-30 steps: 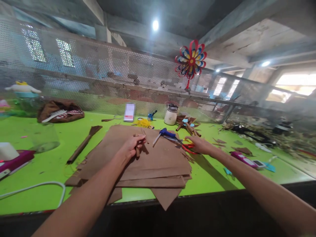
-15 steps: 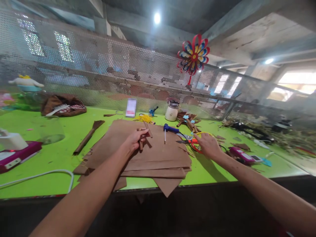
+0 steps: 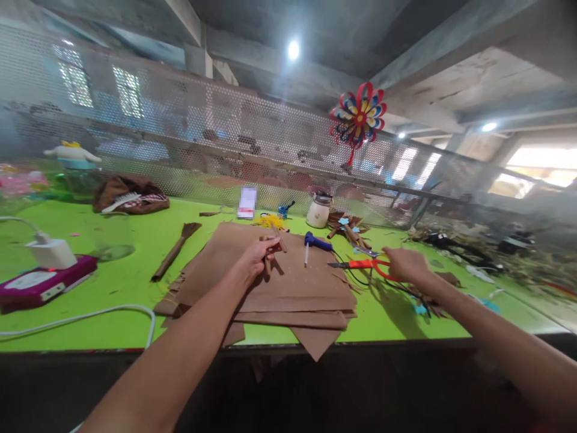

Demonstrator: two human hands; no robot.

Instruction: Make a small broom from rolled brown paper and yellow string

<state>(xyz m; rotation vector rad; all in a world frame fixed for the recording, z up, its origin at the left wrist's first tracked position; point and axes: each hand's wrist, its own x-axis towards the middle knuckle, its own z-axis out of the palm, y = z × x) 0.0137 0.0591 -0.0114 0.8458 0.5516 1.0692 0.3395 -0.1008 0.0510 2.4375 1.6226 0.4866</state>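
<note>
My left hand (image 3: 256, 257) rests on a stack of brown paper sheets (image 3: 288, 288) and is closed around a few brown rolled paper sticks (image 3: 273, 239). My right hand (image 3: 406, 264) is closed on the handles of red scissors (image 3: 360, 264), which hang just above the green table with their blades pointing left. A blue glue gun (image 3: 315, 243) lies on the brown sheets between my hands.
The green table (image 3: 126, 282) holds a brown paper broom shape (image 3: 175, 251), a white jar (image 3: 318, 211), a pile of brown sticks (image 3: 347, 227), a magenta box with a white charger (image 3: 45, 278), a white cable (image 3: 90, 317) and a clear cup (image 3: 110, 236). A perforated metal screen (image 3: 180, 144) stands behind.
My right hand has taken hold of the red scissors and drawn them right, off the table. The left hand has stayed on the brown sheets with the sticks.
</note>
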